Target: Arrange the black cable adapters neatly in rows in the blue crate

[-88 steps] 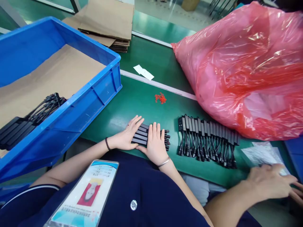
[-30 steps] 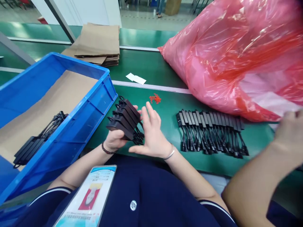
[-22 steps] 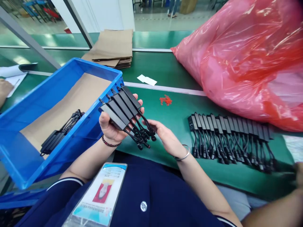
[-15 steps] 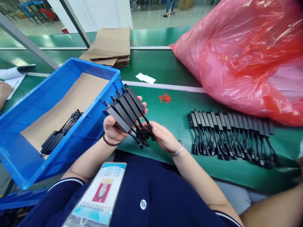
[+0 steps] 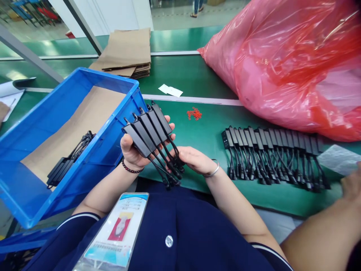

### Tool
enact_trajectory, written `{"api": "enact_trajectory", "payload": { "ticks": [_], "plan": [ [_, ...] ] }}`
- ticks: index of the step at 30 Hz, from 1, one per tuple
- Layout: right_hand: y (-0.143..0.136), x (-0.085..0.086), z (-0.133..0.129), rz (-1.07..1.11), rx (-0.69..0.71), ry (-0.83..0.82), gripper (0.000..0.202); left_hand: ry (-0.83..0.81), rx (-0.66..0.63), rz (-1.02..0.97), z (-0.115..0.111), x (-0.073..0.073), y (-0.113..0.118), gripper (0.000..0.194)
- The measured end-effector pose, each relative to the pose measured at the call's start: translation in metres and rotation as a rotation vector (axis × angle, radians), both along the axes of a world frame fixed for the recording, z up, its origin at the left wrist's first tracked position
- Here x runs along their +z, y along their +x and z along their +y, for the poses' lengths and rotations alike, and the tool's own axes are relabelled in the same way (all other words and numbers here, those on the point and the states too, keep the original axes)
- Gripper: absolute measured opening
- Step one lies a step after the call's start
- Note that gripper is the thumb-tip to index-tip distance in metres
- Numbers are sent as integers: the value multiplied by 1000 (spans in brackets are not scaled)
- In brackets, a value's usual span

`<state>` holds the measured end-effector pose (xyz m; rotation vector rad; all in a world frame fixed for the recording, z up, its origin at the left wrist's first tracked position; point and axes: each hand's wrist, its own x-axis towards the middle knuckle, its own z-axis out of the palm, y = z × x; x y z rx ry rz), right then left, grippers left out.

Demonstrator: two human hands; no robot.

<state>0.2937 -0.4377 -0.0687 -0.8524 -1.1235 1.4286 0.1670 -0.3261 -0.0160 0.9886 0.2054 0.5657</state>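
Observation:
Several black box-shaped modules with short cables are fanned side by side in my left hand, its thumb at the near edge and its fingertips behind the far one. My right hand closes around the cables just below the modules, their connector ends hanging down. More such modules lie in the blue bin on brown cardboard. To the right, a long row of the same modules lies on the green table, cables toward me.
Small red rings and white labels lie beyond my hands. Cardboard sheets are stacked behind the bin. A large pink plastic bag fills the back right. Another person's arm reaches in at the right, near a silvery sheet.
The cables in my hands have spread and hang lower. The other person's arm has come further in at the right, with the silvery sheet now showing. The view has shifted slightly.

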Motion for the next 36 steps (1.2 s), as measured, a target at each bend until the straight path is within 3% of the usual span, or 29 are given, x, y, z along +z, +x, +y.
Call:
{"api": "enact_trajectory", "payload": {
  "ticks": [6, 12, 15, 20, 24, 28, 36],
  "plan": [
    [-2, -4, 3, 75, 23, -40, 54, 22, -42, 4, -2, -1, 0, 85],
    [-1, -14, 3, 127, 25, -119, 63, -4, 10, -2, -2, 2, 0, 84],
    [-2, -12, 2, 133, 21, -107, 56, -15, 21, -7, -2, 2, 1, 85],
    [-4, -8, 5, 51, -1, 53, 38, -16, 11, 4, -2, -1, 2, 84],
    [-4, -5, 5, -33, 26, 42, 23, -9, -15, 1, -2, -3, 2, 84],
    [-3, -3, 4, -34, 86, 49, 25, -14, -16, 5, -1, -4, 1, 80],
    [-5, 1, 2, -145, -8, 71, 23, 7, -79, -19, 3, -5, 0, 78]
  ]
}}
